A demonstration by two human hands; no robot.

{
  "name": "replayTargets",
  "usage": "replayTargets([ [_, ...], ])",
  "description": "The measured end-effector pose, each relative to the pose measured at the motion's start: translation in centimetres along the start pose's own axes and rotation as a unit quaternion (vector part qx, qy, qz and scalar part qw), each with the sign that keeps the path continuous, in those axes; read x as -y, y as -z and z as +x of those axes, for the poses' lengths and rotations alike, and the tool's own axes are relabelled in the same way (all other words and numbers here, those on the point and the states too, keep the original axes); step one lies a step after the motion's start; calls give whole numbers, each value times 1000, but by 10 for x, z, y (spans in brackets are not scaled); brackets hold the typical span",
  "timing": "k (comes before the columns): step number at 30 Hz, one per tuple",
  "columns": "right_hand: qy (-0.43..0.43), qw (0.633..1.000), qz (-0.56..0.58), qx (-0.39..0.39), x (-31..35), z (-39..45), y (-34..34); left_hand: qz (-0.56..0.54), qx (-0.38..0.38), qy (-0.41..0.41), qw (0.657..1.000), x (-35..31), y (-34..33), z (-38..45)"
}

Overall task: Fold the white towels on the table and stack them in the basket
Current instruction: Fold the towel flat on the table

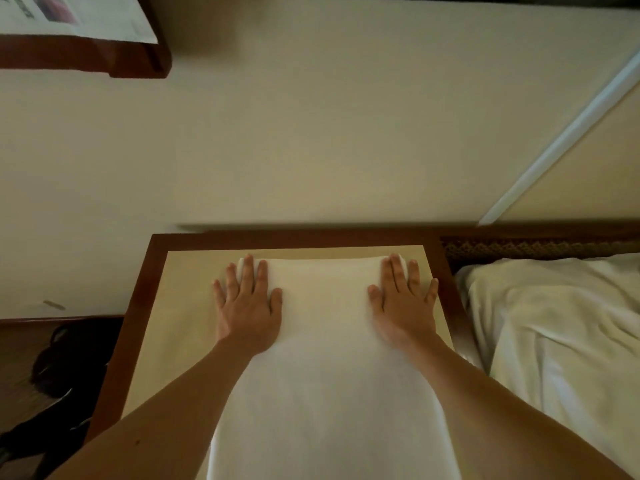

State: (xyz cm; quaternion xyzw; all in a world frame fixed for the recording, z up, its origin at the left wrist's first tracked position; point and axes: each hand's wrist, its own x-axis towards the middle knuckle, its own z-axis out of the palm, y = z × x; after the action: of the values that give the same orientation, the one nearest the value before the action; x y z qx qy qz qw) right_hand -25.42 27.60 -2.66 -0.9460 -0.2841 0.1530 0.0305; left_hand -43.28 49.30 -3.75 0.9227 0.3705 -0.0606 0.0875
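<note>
Both flat hands, left hand (247, 306) and right hand (403, 303), are pressed fingers-straight on the white towel (322, 358) at lower centre of the table (138, 306) (no basket visible); uneven smoothing could skew its fold.

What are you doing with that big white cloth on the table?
A person is laying a white towel flat on a small wooden-edged table. The left hand and the right hand both press down near the towel's far corners, fingers straight and spread. The towel stretches from there back toward the person, and it does not look folded yet. A bed with rumpled white sheets is beside the table on the right. No basket shows in this view.
</note>
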Motion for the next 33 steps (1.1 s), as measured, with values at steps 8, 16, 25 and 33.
replayTargets([
  [8, 3, 999, 17, -37, 14, 78, 12, -30, -16, 0, 999, 1, 10, 84],
  [16, 27, 965, 1, -259, 20, 112, 14, -74, -193, -44, 977, 2, 16, 116],
  [25, -28, 984, -7, -174, 32, 147, 29, -64, -82, 3, 995, -8, 33, 153],
  [33, -47, 984, 107, -131, 29, 168, 37, -32, -39, 18, 999, -10, 37, 174],
])
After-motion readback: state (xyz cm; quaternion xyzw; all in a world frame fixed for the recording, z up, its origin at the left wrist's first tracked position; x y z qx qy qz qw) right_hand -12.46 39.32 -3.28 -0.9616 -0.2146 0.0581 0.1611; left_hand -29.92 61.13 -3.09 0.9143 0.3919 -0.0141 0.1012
